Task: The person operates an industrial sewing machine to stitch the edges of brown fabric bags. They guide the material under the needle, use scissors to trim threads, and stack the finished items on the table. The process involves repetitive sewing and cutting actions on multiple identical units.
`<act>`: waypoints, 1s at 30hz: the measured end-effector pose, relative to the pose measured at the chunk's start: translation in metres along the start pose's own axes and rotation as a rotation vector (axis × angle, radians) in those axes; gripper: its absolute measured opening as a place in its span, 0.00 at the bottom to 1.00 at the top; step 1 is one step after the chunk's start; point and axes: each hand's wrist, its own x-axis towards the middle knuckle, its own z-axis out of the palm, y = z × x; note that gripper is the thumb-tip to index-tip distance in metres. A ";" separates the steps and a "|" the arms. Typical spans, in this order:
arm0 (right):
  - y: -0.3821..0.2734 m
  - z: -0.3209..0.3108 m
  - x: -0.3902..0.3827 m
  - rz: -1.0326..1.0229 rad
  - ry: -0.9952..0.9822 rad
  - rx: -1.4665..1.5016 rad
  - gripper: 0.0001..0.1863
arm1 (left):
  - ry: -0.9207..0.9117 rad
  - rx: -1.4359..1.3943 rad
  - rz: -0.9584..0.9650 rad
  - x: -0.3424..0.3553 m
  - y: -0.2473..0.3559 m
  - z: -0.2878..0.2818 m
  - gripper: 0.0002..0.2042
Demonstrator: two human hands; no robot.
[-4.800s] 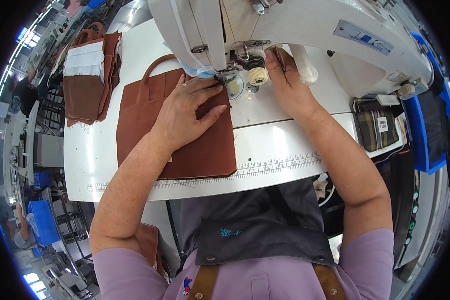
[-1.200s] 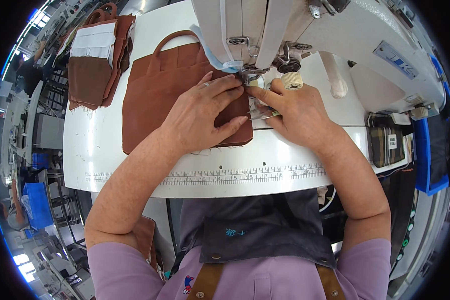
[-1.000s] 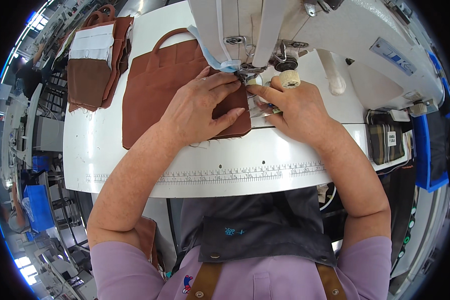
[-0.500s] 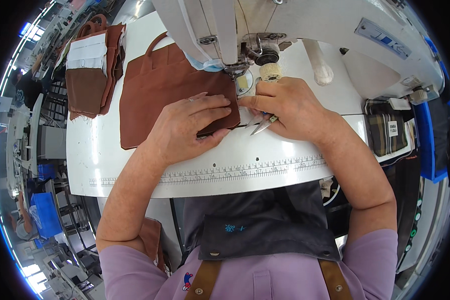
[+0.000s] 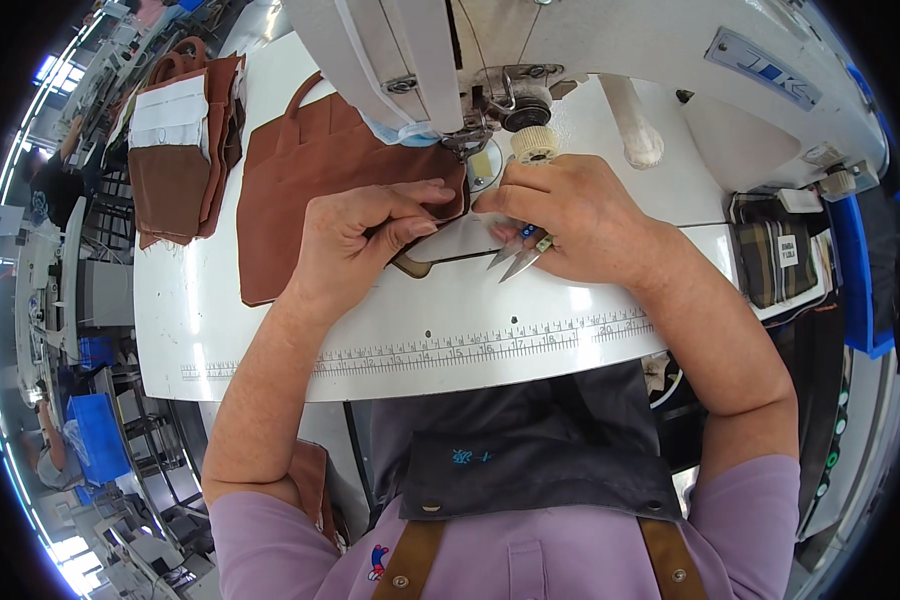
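Wears a grey apron (image 5: 540, 470) at the near side, below the printed ruler scale (image 5: 490, 345) of a white table (image 5: 590, 290). Clutches small scissors (image 5: 522, 262) in the right hand (image 5: 580, 215), with blades parted and pointing toward the near edge (tucked into the palm, so apparently not cutting). Reaches with that index fingertip to just beside the right edge of the brown bag (image 5: 300, 180). Brings left-hand (image 5: 355, 235) thumb and fingers close together at the bag's lower right; cannot tell whether pinching or merely pressing. Has the bag mostly flat on the table, right edge at the presser foot (image 5: 465, 150) of the sewing machine (image 5: 630, 40). Looks like lining up that edge for stitching; probably calls next for flattening the curled lower part and keeping scissor points clear. Farther off, at left, a stack of brown pieces (image 5: 170, 195).
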 end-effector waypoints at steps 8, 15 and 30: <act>-0.006 0.005 0.005 -0.044 0.040 -0.043 0.21 | -0.034 0.045 -0.078 0.004 0.005 -0.001 0.04; -0.013 0.005 0.008 -0.183 0.042 -0.155 0.12 | 0.009 0.124 0.055 0.003 0.007 0.003 0.07; -0.012 0.007 0.009 -0.225 0.100 -0.170 0.06 | -0.138 0.494 0.319 0.001 0.008 0.004 0.12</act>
